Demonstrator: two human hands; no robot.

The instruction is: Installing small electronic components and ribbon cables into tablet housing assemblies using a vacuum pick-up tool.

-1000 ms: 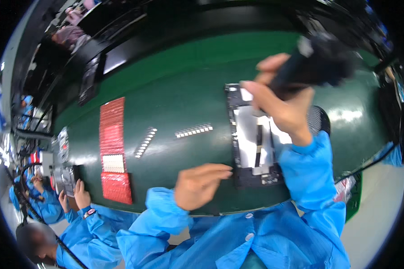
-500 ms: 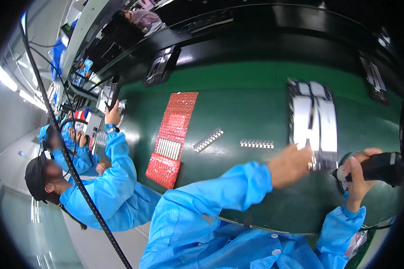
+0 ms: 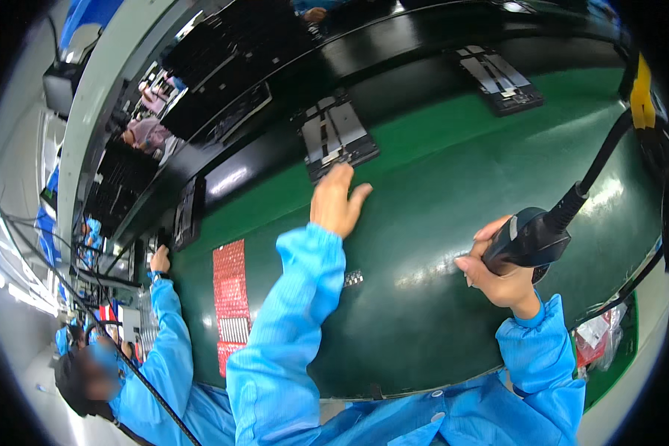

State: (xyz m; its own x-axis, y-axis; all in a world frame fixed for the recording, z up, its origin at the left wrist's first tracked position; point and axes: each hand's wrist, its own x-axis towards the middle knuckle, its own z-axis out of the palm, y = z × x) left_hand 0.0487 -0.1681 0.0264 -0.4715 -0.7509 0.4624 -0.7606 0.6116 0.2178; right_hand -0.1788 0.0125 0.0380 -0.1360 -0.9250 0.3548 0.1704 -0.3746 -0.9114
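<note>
My left hand (image 3: 340, 202) reaches far across the green bench. Its thumb is spread, and its fingers lie at the near edge of an opened tablet (image 3: 337, 130) with a black frame and grey panels. Whether the fingertips press on the frame is hard to see. In my right hand (image 3: 504, 281), fingers wrap round a black electric screwdriver (image 3: 522, 241) held above the bench at the right. A thick cable (image 3: 600, 167) runs up from it. The tool's tip is hidden.
More opened tablets lie on the black strip, one far right (image 3: 498, 80) and one left (image 3: 189, 212). Red bubble wrap (image 3: 230, 279) holds white strips; a patterned strip (image 3: 354, 278) shows beside my left sleeve. A co-worker (image 3: 163, 327) sits left. A green bin (image 3: 626, 342) stands right.
The tablet has moved from in front of me to the black strip, with my left hand following it. My right hand has raised the screwdriver and turned it. The view has swung right.
</note>
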